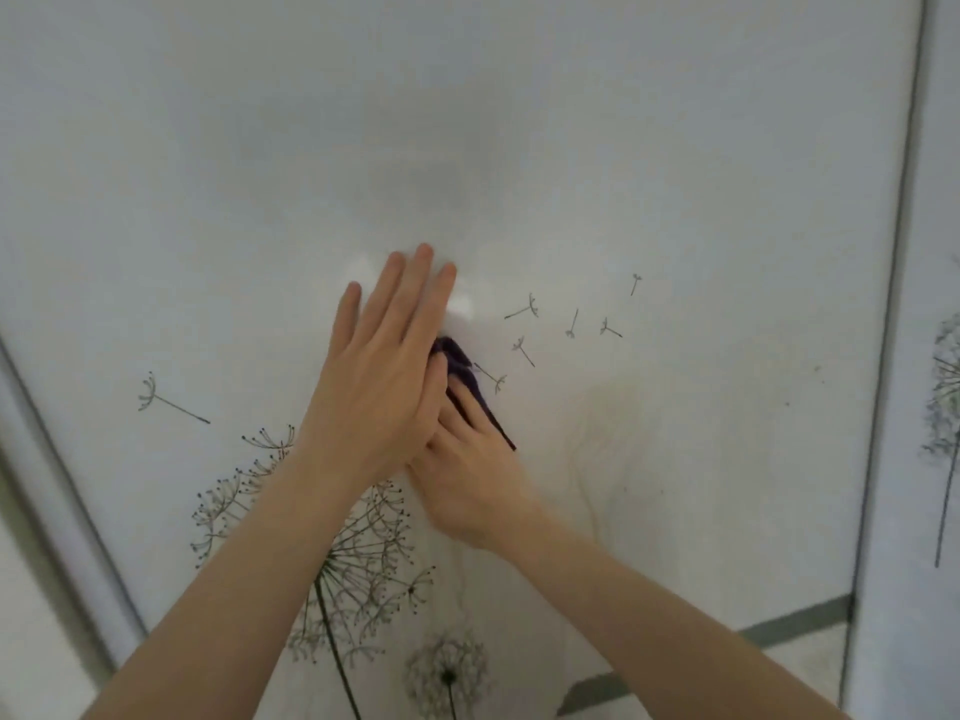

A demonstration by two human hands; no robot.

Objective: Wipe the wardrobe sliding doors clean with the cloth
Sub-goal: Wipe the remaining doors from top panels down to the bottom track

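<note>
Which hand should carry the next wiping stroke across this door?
Right. The right hand already presses the dark cloth against the door; the left hand lies flat over it, fingers open.

The door (571, 148) fills the middle of the view, with a second door (914, 459) to its right past a frame strip (883, 356). Both hands lie against the middle door: the left hand (384, 376) flat, up and left, overlapping the fingers of the right hand (467, 475). The cloth (467, 381) sits between the right hand and the door, poking out right of the left hand. Dandelion prints (343, 553) lie below the hands, loose seeds (571, 324) to their right.
</note>
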